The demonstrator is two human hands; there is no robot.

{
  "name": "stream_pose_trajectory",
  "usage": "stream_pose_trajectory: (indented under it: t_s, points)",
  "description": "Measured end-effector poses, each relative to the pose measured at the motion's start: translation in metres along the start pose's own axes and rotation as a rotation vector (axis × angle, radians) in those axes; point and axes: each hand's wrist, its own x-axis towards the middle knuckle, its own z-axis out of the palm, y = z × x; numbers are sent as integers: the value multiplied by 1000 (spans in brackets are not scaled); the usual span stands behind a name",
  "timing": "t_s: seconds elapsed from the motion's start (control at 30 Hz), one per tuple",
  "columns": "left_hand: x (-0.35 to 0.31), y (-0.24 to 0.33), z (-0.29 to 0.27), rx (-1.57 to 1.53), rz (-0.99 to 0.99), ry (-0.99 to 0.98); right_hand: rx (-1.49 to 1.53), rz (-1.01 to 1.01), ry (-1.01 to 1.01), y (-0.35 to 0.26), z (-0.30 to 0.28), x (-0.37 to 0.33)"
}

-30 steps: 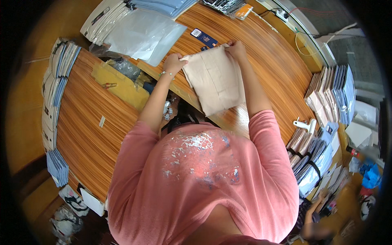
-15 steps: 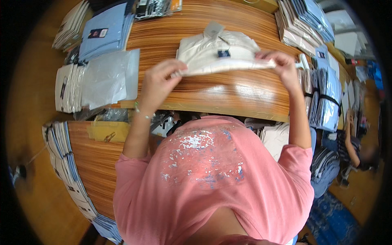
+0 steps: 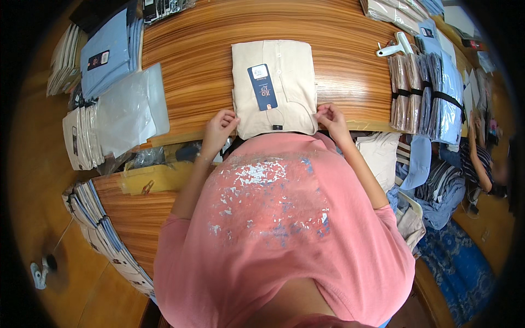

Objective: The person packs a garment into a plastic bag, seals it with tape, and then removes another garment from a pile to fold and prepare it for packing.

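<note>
A folded cream shirt [image 3: 292,87] lies flat on the wooden table in front of me, its button placket facing up. On its front rests a navy hang tag [image 3: 263,87], joined by a string to a small dark label [image 3: 277,127] near the close edge. My left hand [image 3: 220,127] pinches the shirt's left side near that edge. At the opposite side my right hand [image 3: 332,119] is closed, thumb and fingertips at the shirt's right border. The shirt's close end reaches the table edge by my body.
Clear plastic bags [image 3: 134,106] and blue packed shirts [image 3: 104,57] lie at the left. Banded packed shirts [image 3: 445,98] stand at the right, beside a white-handled tool [image 3: 398,46]. Another stack of shirts [image 3: 112,246] lines the lower left. A person's arm [image 3: 480,156] shows at far right.
The shirt, held up by its close edge before, now lies flat, turned with placket and hang tag upward. Both hands have come closer to my body and nearer each other.
</note>
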Motion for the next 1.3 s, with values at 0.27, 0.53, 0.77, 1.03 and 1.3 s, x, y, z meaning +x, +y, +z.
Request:
stream_pose_trajectory:
  t_s: [0.27, 0.53, 0.77, 1.03, 1.3]
  points:
    - [12, -1, -7, 58, -271, -236, 93, 232, -158, -10, 5, 5]
    - [3, -8, -2, 19, -305, -262, 179, 148, -213, -1, 9, -2]
    - [-8, 64, 2, 831, -64, -162, -777, -206, 46, -47, 21, -11]
    - [56, 64, 69, 557, 645, -242, -880, -700, -37, -43, 68, 29]
    - [64, 47, 76, 492, 631, -184, -871, -635, -25, -40, 69, 33]
